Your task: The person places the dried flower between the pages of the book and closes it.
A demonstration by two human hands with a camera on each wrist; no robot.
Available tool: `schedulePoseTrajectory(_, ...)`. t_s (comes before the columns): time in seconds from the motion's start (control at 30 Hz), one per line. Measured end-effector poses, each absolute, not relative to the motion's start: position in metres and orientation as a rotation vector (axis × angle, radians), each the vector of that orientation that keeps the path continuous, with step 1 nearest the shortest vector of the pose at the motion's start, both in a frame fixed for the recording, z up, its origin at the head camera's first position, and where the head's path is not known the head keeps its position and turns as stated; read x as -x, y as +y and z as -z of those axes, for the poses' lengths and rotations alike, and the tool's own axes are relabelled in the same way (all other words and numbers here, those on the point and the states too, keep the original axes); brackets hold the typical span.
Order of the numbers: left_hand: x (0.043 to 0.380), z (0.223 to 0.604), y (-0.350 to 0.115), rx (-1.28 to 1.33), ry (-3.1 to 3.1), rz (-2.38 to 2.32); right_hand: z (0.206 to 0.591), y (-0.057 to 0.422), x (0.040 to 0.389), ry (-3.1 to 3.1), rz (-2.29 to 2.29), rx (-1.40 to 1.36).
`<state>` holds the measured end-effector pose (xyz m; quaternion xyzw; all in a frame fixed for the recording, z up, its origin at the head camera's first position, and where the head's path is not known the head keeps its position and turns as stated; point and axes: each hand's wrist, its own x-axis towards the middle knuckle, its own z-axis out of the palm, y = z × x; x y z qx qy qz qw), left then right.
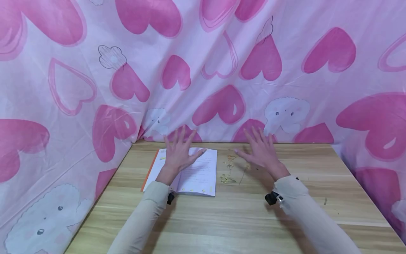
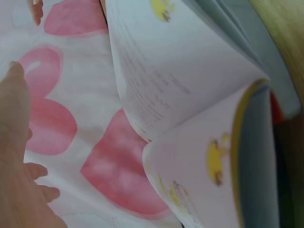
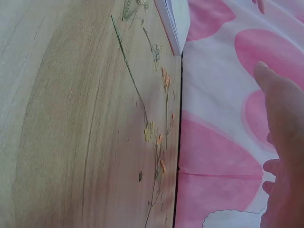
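An open book [image 1: 197,173] with printed pages and small yellow pictures lies on the left part of the table. Above it my left hand [image 1: 180,155] is held with its fingers spread, holding nothing. In the left wrist view the book's pages [image 2: 190,95] curve up from the spine. To the book's right lie several thin dried flower sprigs [image 1: 229,179], yellow and orange on slender stems. My right hand [image 1: 261,151] hovers beyond and to the right of them, fingers spread and holding nothing. The right wrist view shows an orange-tipped sprig [image 3: 166,90] flat on the wood.
The wooden table [image 1: 234,225] runs up to a pink heart-patterned cloth [image 1: 177,106] at the back and both sides. Tiny dark bits [image 1: 325,201] lie on the right part of the table. A black wrist strap [image 1: 271,198] shows by the right cuff.
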<state>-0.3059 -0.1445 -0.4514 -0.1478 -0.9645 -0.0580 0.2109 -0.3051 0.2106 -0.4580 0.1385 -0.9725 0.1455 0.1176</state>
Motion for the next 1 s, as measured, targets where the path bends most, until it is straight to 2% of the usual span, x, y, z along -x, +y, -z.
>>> schedulePoseTrajectory(0.4, 0.3, 0.466, -0.16, 0.556, -2.709, 0.405, 0.469, 0.215, 0.305, -2.823, -0.487, -0.426)
schedulePoseTrajectory(1.0, 0.275, 0.486, -0.178, 0.466, -2.962, 0.416, 0.503, 0.213, 0.307, -2.86, -0.585, -0.393)
